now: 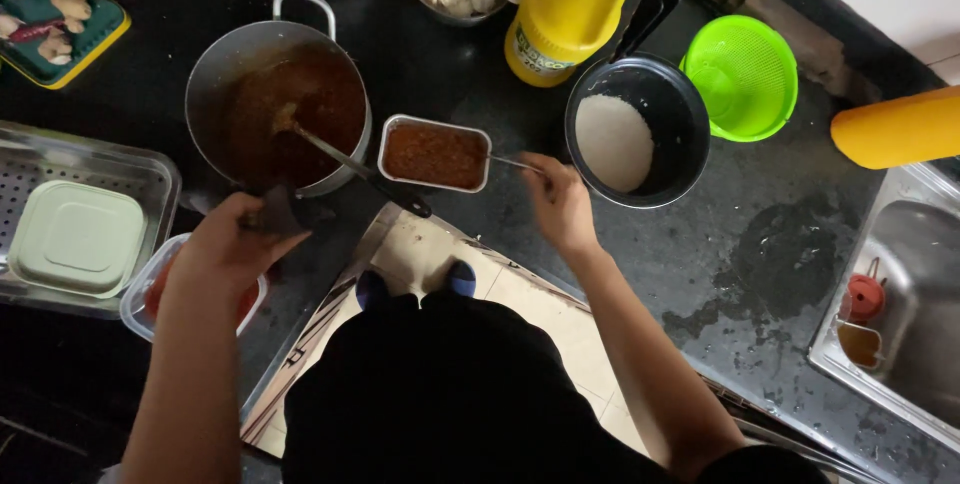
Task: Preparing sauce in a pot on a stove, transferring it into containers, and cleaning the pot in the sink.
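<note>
Both hands flank the small sauce tin (434,154).

By my left hand (235,244), reddish-brown sauce (290,114) in a grey pot (215,74); far right, a lime-green strainer (745,74), yellow bottle (570,14), black counter (770,244).

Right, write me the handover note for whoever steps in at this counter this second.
Left hand: grips the dark handle of the ladle, whose bowl sits in the brown sauce in the round steel pot.
Right hand: fingers hold a thin metal utensil reaching into the small rectangular foil tray.
Done: tray looks nearly full of the brown sauce.
Left: plenty of sauce in the pot; black bowl of white grains by the right hand untouched.
</note>
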